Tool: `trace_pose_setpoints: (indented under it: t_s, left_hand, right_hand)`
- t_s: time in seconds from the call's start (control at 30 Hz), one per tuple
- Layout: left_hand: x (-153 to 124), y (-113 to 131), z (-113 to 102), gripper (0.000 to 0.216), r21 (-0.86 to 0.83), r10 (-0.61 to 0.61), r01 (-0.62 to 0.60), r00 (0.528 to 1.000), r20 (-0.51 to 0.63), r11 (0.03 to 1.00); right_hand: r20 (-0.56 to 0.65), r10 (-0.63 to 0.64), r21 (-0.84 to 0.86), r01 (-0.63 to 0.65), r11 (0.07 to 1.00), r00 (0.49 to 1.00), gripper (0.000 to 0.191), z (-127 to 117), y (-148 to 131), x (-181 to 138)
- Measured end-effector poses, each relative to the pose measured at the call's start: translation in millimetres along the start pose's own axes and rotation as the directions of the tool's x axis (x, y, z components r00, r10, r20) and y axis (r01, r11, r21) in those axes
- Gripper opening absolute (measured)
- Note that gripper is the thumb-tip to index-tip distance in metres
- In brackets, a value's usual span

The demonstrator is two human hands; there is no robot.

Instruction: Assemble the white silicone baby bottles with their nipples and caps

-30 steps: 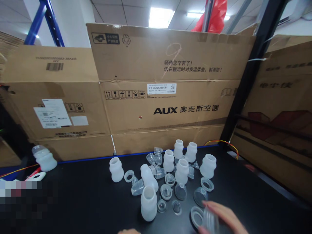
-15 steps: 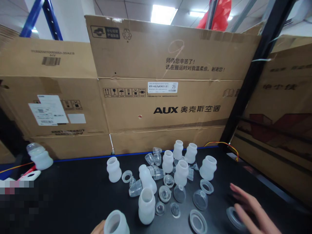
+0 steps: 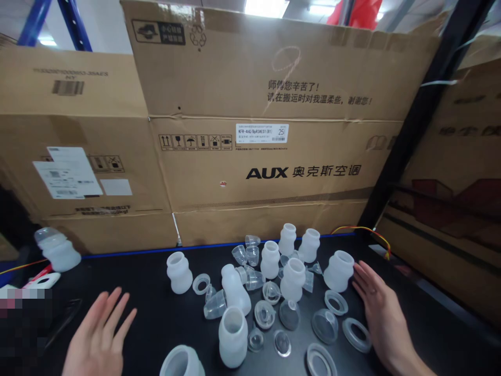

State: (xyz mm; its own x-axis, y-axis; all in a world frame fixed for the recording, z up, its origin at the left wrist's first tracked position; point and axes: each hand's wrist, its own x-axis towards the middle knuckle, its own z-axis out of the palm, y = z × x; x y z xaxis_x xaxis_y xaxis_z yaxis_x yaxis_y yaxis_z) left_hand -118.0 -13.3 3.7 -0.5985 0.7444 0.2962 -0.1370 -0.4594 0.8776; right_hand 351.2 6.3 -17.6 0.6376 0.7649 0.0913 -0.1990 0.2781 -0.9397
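Note:
My left hand point(image 3: 97, 334) is at the lower left, palm up with fingers spread, and holds nothing. To its right a wide-mouthed white bottle point(image 3: 182, 363) is cut off by the bottom edge. My right hand point(image 3: 383, 313) stands at the right with fingers extended, its fingertips close beside a white bottle point(image 3: 338, 271); I cannot tell if they touch. A translucent collar ring point(image 3: 357, 335) and a smaller ring point(image 3: 335, 303) lie just left of that hand. Between my hands are several white bottles, one lying tilted point(image 3: 235, 292), plus clear caps point(image 3: 216, 304) and a clear dome point(image 3: 324, 326).
A large cardboard box wall point(image 3: 203, 172) closes off the back of the black table point(image 3: 133, 277). At the far left stands a capped bottle point(image 3: 58, 249). A dark post point(image 3: 415, 120) rises at the right, with a red-yellow wire point(image 3: 364, 228) by its foot.
My left hand has left the front bottle and moved left, opening. My right hand has moved up beside the right-hand bottle. The large collar ring has shifted left, nearer the other parts.

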Motion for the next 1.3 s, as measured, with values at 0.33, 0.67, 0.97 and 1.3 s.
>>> trace_pose_setpoints:
  t_s: [0.33, 0.67, 0.97, 1.3]
  left_hand:
    - [77.4, -36.4, 77.0, 0.067, 0.008, -0.384, 0.400, 0.872, 0.304, 0.916]
    - [116.1, -51.8, 120.7, 0.047, 0.069, -0.466, 0.512, 0.707, 0.533, 0.856]
    - [135.7, -73.1, 129.4, 0.041, -0.061, -0.391, 0.430, 0.864, 0.316, 0.901]
    - [156.5, -104.8, 124.4, 0.041, -0.071, -0.247, 0.250, 0.968, 0.052, 0.966]
  right_hand:
    - [0.214, 0.256, 0.105, -0.283, 0.953, 0.943, 0.069, 47.4, -7.1, 68.8]
    - [0.468, 0.414, -0.068, -0.436, 0.898, 0.781, 0.040, 72.6, -9.8, 130.8]
    - [0.528, 0.450, 0.033, -0.547, 0.836, 0.720, 0.037, 92.4, -1.6, 130.1]
    - [0.535, 0.481, 0.099, -0.617, 0.781, 0.695, 0.025, 133.7, 14.6, 112.3]
